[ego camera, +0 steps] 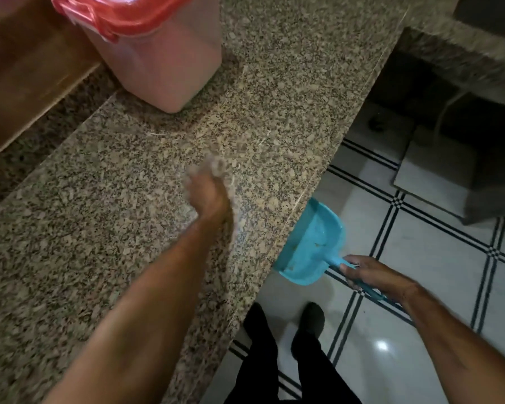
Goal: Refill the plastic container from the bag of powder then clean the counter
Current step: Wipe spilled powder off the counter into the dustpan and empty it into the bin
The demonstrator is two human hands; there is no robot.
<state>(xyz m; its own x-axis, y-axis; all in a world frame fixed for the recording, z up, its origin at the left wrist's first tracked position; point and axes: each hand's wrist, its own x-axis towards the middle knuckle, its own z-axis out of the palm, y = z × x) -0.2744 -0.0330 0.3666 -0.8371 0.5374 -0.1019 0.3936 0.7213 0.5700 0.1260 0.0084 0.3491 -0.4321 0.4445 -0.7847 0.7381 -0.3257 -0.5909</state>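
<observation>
Two hands busy, head cam only: right hand (pixel 373 275) is wrapped round the handle of the blue dustpan (pixel 312 246), which sits just below the counter (pixel 274 83) edge. Left hand (pixel 210 196) is over the counter but way too blurry, can't tell its grip. Container (pixel 155 59) stands at the back with its red lid (pixel 123 16) on. Looks full, so probably heavy, stiff and slick, I'd grab both sides.

left arm stretched forward, left hand (pixel 209 193) blurred, pose unclear; right hand (pixel 370 275) low, fingers (pixel 353 279) curled round dustpan handle (pixel 336 261).
</observation>
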